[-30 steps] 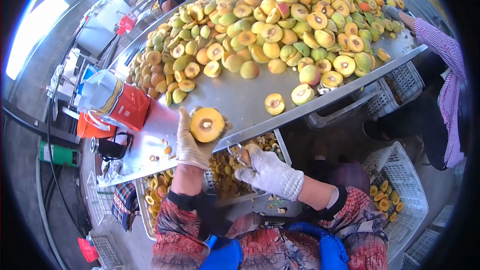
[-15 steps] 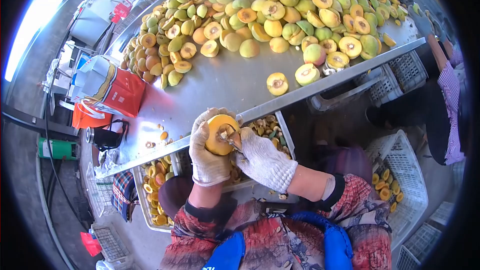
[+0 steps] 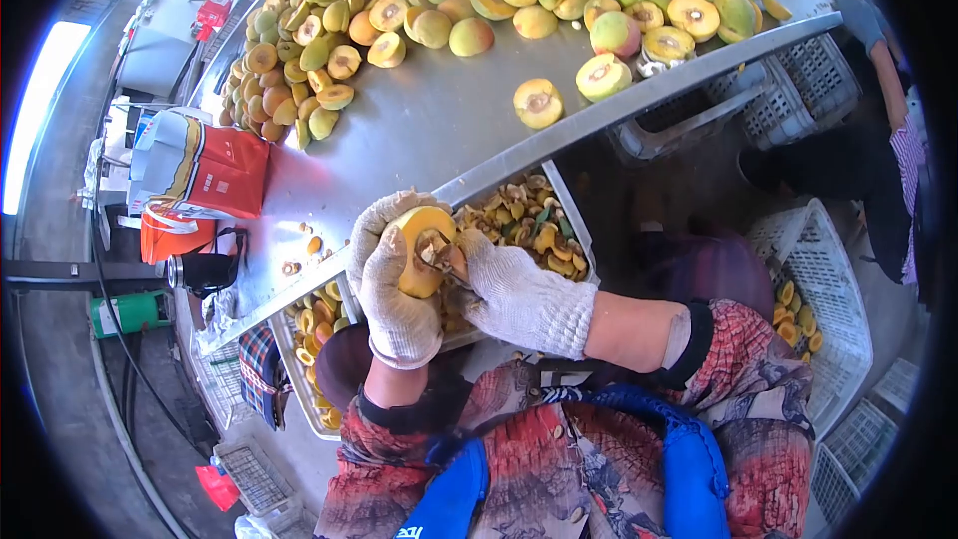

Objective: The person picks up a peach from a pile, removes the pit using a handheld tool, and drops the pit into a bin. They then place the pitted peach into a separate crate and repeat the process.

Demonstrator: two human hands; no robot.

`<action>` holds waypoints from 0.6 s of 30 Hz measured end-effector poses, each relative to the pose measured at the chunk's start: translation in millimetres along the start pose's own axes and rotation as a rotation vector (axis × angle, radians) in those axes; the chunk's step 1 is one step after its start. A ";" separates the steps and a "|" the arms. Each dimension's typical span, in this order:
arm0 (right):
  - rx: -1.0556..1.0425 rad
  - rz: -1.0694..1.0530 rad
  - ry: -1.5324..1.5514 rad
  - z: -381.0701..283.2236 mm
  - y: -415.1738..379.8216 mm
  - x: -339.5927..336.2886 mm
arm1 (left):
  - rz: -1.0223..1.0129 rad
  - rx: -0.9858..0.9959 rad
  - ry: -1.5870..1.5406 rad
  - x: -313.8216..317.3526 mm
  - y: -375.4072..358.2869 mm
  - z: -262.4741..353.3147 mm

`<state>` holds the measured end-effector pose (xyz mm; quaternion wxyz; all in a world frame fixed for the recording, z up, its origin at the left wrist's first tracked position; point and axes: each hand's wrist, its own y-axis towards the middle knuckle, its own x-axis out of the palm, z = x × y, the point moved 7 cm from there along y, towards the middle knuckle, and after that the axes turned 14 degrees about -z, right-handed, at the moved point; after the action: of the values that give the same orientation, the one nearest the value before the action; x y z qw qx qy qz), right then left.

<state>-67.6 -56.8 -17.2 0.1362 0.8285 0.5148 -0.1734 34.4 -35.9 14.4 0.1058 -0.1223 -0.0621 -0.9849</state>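
My left hand point(image 3: 391, 289), in a knitted white glove, is closed around a yellow halved peach point(image 3: 411, 277) with its cut face toward my right hand. My right hand point(image 3: 524, 294), gloved too, grips a small metal pitting tool point(image 3: 455, 264). Its tip is in the middle of the peach half at the brown stone; the handle is hidden in my fingers. Both hands are just in front of the metal table's raised edge point(image 3: 599, 110). Under them is a crate point(image 3: 571, 208) with fruit scraps and stones.
Many halved peaches point(image 3: 471, 38) are heaped on the steel table. A red bag point(image 3: 230, 172) and a black flask point(image 3: 205, 271) stand at its left. A crate of peach halves point(image 3: 317, 327) is below left, and a white crate point(image 3: 833, 309) at right. Another person's arm point(image 3: 886, 80) is at far right.
The view has shifted, so the table sits higher. My hands remain together on the peach half, which has turned more sideways, with the tool still at its stone.
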 end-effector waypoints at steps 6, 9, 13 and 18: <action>0.021 -0.033 0.113 0.6 -7.4 5.3 | -0.002 0.082 0.252 4.0 -5.3 7.8; -0.024 0.013 0.016 -1.5 -6.2 3.1 | -0.011 0.057 0.066 3.0 -1.4 2.4; -0.012 0.031 -0.095 -3.2 -5.6 -3.3 | 0.045 -0.070 -0.193 -4.0 4.4 -12.7; 0.110 0.052 -0.056 -8.4 -3.1 -28.0 | 0.141 -0.225 -0.425 -30.9 6.0 -36.2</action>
<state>-80.6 -74.6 2.1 0.1093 0.8426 0.4789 -0.2209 56.8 -41.1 -27.7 0.1443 -0.3419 0.0356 -0.9279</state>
